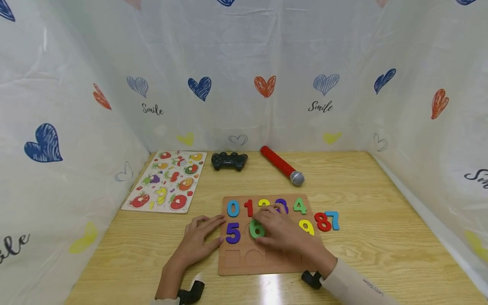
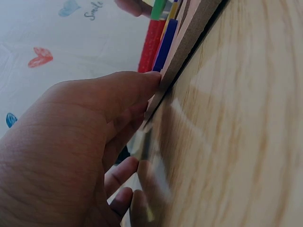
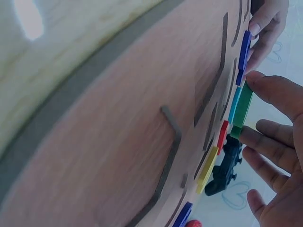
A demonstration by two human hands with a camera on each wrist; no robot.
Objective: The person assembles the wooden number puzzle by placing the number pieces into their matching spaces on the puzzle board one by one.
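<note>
My right hand [image 1: 284,231] is over the middle of a brown wooden number board [image 1: 244,270] and pinches a green number 6 [image 3: 244,106] between thumb and fingertips. In the right wrist view the 6 stands proud of the board. My left hand [image 1: 196,241] lies at the board's left edge, fingers extended, thumb tip against the side near the purple 5 [image 1: 238,234]. A blue 0 [image 1: 229,209], red 1 [image 1: 249,208] and green 4 [image 1: 300,206] sit along the top row. The yellow 2 and purple 3 are partly hidden behind my right hand.
A red 8 [image 1: 323,222] and blue 7 [image 1: 334,218] lie right of the board, near the yellow 9 [image 1: 310,228]. Farther back are a fruit puzzle [image 1: 164,182], a black game controller [image 1: 229,161] and a red microphone [image 1: 280,163]. White curtains enclose the wooden table.
</note>
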